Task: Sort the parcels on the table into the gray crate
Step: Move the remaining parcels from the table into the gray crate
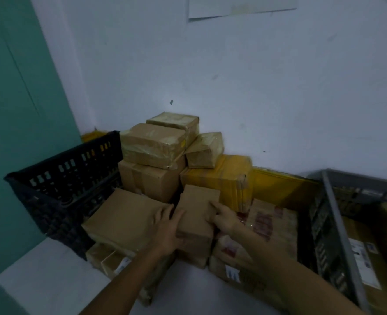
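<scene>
A small brown parcel (197, 210) stands in the middle of a heap of parcels on the white table (51, 283). My left hand (168, 233) grips its left side, thumb on the near face. My right hand (225, 218) holds its right edge with the fingers curled onto the top. The gray crate (331, 214) stands at the right, with boxes bearing labels inside it. A flat brown parcel (126, 217) lies just left of the held one.
A black slatted crate (58, 185) stands at the left, against the teal wall. Taped brown boxes (151, 142) are stacked against the white back wall, with yellow parcels (229, 176) beside them. Parcels with red print (270, 221) lie under my right forearm.
</scene>
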`<state>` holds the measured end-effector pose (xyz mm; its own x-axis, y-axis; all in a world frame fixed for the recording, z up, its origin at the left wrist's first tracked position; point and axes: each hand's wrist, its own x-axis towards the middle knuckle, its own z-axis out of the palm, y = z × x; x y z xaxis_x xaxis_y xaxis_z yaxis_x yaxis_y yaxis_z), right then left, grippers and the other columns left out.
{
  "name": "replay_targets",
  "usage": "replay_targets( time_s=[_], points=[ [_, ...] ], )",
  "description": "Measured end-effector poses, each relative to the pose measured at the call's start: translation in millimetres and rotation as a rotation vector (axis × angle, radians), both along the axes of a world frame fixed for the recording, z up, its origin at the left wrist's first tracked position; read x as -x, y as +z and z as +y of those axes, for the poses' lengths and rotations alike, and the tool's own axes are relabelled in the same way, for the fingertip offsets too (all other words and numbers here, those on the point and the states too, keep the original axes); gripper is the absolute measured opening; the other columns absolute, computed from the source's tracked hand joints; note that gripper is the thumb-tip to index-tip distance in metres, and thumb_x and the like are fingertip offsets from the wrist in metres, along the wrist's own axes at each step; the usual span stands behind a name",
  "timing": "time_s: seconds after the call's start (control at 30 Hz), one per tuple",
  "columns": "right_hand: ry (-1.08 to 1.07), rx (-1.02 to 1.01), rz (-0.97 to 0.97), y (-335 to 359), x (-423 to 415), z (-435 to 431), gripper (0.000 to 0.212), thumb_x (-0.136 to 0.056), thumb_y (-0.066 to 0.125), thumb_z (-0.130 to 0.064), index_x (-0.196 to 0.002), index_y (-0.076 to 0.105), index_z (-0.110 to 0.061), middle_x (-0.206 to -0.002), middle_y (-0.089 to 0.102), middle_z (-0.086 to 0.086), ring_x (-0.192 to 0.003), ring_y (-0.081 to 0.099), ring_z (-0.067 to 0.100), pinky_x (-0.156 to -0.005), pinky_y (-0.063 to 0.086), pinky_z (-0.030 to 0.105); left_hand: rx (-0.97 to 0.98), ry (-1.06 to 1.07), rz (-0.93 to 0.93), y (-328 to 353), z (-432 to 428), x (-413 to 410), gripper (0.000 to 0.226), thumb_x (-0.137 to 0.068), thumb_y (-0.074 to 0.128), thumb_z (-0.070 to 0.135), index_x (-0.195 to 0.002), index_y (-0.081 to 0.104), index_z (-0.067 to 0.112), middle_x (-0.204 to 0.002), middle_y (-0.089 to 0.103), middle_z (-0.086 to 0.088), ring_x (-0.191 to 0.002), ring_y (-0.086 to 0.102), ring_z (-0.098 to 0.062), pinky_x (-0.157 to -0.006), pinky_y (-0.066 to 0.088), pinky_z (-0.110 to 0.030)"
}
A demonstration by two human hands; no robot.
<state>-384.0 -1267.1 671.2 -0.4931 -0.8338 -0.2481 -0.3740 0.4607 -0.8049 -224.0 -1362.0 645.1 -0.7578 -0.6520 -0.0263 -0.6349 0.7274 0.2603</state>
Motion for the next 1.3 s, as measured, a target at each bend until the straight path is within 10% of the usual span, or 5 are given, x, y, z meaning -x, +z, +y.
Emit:
replay_targets(
  time_s=[0.5, 0.63, 0.83, 1.03, 1.3],
  points=[
    [-0.044, 0.407, 0.003, 122, 24, 63, 0.059, -0.090, 0.042, -0.058, -0.142, 0.040, -0.029, -0.139, 0.048, -0.004, -0.117, 0.054, 0.017, -0.097, 0.048, 0.038, -0.359, 0.042, 0.963, 100, 36, 24, 0.063, -0.077, 0.072, 0.033, -0.132, 0.042, 0.024, -0.118, 0.049, 0.007, -0.105, 0.050, -0.010, -0.081, 0.048, -0.026],
    [0.097, 0.587, 0.132, 152, 30, 109, 0.067, -0.083, 0.050, -0.050, -0.144, 0.027, -0.034, -0.136, 0.041, -0.018, -0.118, 0.044, -0.009, -0.083, 0.040, 0.005, -0.498, 0.122, 1.162, 146, 65, 56, 0.056, -0.086, 0.059, 0.042, -0.134, 0.039, 0.022, -0.123, 0.051, 0.006, -0.113, 0.050, -0.015, -0.088, 0.044, -0.026],
    [-0.009, 0.694, 0.611, 169, 75, 169, 0.080, -0.080, 0.071, -0.030, -0.146, 0.028, -0.022, -0.132, 0.043, -0.010, -0.113, 0.038, -0.009, -0.093, 0.033, 0.001, -0.728, 0.023, 1.200, 192, 134, 114, 0.056, -0.090, 0.050, 0.043, -0.138, 0.037, 0.018, -0.133, 0.050, -0.001, -0.115, 0.050, -0.017, -0.090, 0.043, -0.028],
    [-0.280, 0.765, 0.393, 182, 125, 235, 0.027, -0.090, 0.058, -0.036, -0.114, 0.056, -0.024, -0.101, 0.063, -0.015, -0.097, 0.063, 0.009, -0.079, 0.054, 0.024, -0.544, -0.264, 1.027, 173, 208, 164, 0.108, -0.067, 0.081, 0.034, -0.145, 0.006, 0.037, -0.137, 0.027, 0.021, -0.121, 0.027, 0.003, -0.098, 0.037, -0.027],
    [-0.354, 0.700, 0.409, 157, 169, 289, 0.089, -0.085, 0.064, -0.037, -0.148, 0.001, -0.039, -0.124, 0.041, -0.018, -0.102, 0.047, -0.001, -0.077, 0.043, 0.011, -0.689, -0.324, 0.949, 128, 264, 228, 0.065, -0.092, 0.055, 0.021, -0.144, 0.018, 0.033, -0.118, 0.052, 0.017, -0.098, 0.054, 0.008, -0.079, 0.052, -0.014]
  ],
)
